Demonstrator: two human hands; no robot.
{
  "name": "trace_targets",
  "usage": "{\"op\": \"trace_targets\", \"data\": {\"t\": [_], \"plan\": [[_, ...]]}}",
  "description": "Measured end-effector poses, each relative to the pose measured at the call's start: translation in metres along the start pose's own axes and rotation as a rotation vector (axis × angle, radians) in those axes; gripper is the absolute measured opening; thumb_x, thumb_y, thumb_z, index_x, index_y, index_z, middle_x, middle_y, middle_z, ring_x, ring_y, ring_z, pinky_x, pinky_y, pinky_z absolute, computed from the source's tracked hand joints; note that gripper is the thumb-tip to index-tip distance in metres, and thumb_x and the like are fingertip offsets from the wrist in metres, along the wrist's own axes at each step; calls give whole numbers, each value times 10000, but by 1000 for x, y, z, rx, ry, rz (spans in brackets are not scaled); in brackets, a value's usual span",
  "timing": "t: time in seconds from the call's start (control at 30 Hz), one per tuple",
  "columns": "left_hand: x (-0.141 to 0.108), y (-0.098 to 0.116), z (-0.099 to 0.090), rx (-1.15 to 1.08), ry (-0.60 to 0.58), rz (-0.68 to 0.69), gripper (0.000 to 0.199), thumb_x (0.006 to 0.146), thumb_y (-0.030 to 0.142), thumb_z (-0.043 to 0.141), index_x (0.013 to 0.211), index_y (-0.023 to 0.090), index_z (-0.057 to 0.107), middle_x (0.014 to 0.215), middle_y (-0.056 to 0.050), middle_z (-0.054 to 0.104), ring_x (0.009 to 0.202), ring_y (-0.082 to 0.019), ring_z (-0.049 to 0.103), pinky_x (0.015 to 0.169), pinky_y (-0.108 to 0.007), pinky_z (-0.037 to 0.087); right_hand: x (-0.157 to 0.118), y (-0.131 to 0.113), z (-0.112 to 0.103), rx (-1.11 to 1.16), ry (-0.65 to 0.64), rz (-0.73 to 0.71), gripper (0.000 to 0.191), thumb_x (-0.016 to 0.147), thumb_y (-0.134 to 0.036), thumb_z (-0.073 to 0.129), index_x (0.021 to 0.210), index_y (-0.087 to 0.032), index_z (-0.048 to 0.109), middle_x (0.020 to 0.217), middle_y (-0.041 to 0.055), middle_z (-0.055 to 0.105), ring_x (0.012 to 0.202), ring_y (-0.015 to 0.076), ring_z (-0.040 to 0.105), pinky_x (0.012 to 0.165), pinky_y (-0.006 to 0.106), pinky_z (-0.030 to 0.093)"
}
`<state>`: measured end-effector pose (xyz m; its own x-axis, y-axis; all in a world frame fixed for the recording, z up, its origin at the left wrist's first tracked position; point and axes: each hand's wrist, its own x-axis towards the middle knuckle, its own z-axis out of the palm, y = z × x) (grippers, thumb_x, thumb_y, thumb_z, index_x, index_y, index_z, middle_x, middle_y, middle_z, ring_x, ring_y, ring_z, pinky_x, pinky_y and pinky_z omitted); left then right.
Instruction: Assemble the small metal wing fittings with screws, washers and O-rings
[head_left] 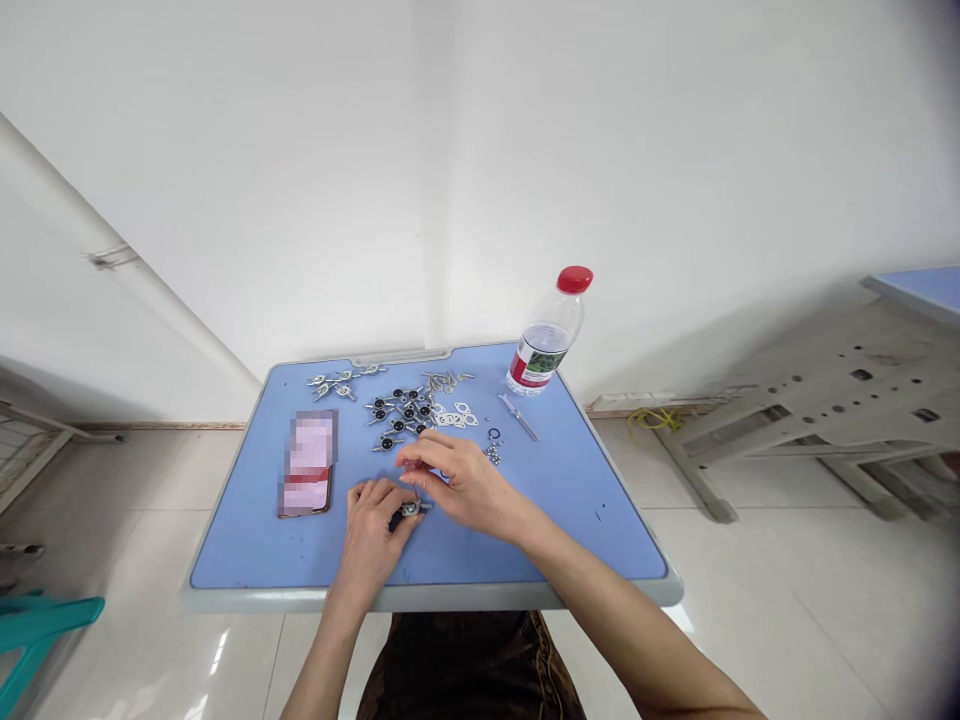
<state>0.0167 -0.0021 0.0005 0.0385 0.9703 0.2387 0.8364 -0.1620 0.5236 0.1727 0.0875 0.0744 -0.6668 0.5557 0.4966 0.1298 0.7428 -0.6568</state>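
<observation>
On the desk, my left hand (pixel 375 520) has its fingers closed on a small metal fitting (pixel 411 508), pressing it against the top. Just above and to the right, my right hand (pixel 461 478) pinches a small screwdriver by its reddish handle (pixel 411 463). The thin shaft points down at the fitting, though the tip's contact is too small to make out. Beyond my hands lies a pile of metal fittings with black round centres (pixel 409 410). Beside it are flat white gaskets (pixel 456 416), and small screws (pixel 492 454) lie right of my right hand.
A phone (pixel 309 465) lies on the left of the blue desk (pixel 255 545). More fittings (pixel 343 380) sit at the back left, long pins (pixel 448 380) at the back middle. A water bottle (pixel 546 335) stands back right near a thin screwdriver-like tool (pixel 519 417) and a dark ring (pixel 494 434).
</observation>
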Motion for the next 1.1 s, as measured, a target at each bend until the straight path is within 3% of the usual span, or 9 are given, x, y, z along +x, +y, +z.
{"op": "trace_targets", "data": {"t": [0.23,0.43,0.73,1.1], "plan": [[1,1,-1,2,-3,-4,74,863,255,612,925,242,649,900,-3,666,857,-197,575,858,-396,359,-1,4,2,-16,57,87,16,883,-180,578,884,-183,562,832,25,621,723,132,577,656,258,470],[0,-1,-1,-4,6,-11,82,858,278,622,924,243,656,913,-8,679,865,-198,593,877,-404,368,0,3,-5,161,174,117,47,881,-198,565,836,-194,551,737,-6,612,685,122,580,673,263,498],[0,-2,1,19,16,-1,108,850,257,623,952,235,650,981,-26,680,889,-208,590,856,-401,374,-3,2,2,92,34,15,19,875,-180,565,865,-190,553,796,15,614,728,126,591,654,244,481],[0,-2,2,20,25,5,104,850,275,624,943,239,652,968,-26,680,878,-207,589,853,-395,372,-4,3,1,56,41,-34,31,899,-172,544,900,-197,563,789,19,613,715,130,578,641,247,465]]}}
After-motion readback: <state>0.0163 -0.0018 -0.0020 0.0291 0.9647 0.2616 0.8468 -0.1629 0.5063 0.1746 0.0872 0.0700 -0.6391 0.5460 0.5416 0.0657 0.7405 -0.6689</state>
